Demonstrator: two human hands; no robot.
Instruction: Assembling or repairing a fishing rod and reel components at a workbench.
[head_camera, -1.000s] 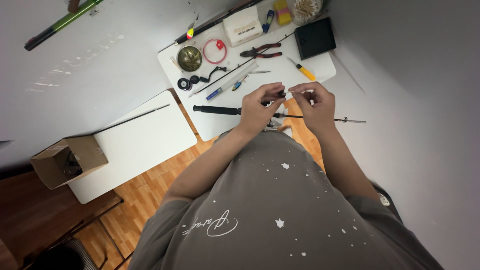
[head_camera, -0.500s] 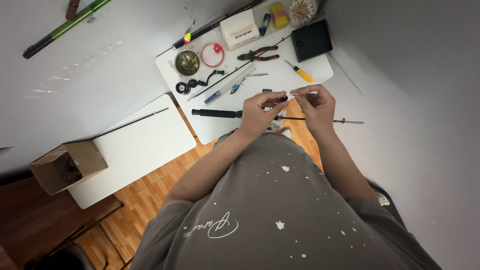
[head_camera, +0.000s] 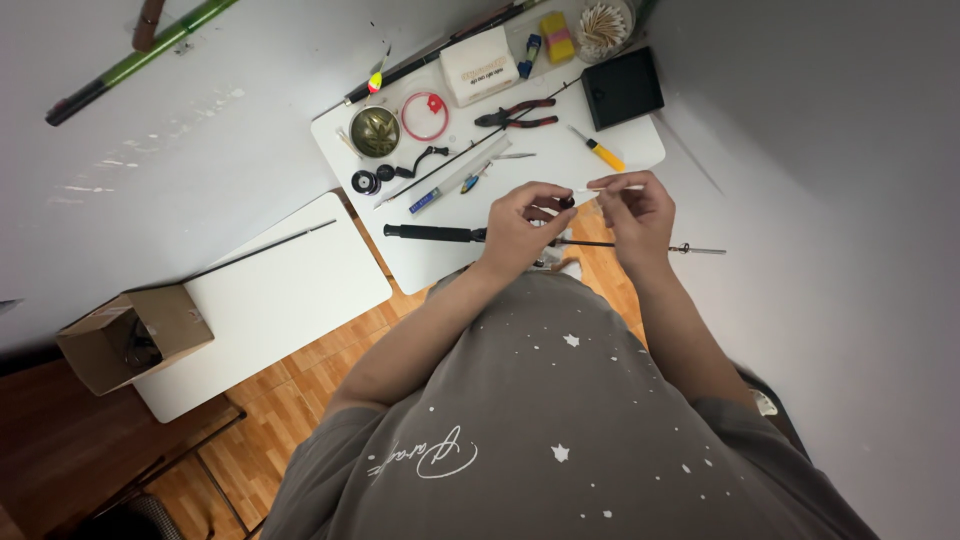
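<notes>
Left hand (head_camera: 522, 222) fingers pinched shut round a small dark part (head_camera: 566, 203). Right hand (head_camera: 634, 212) fingertips closed on a thin white stick (head_camera: 610, 188), tip aimed at that part, both raised just above the white table (head_camera: 560, 160). Beneath, a black fishing rod (head_camera: 440, 234) lying across the near edge. Farther off: red-handled pliers (head_camera: 518, 113), yellow utility knife (head_camera: 600, 151), black box (head_camera: 622, 88).

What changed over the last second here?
Little. Both hands remain raised together above the rod: left hand pinching a small dark part, right hand holding a thin white stick. Pliers and other table items stayed put.
</notes>
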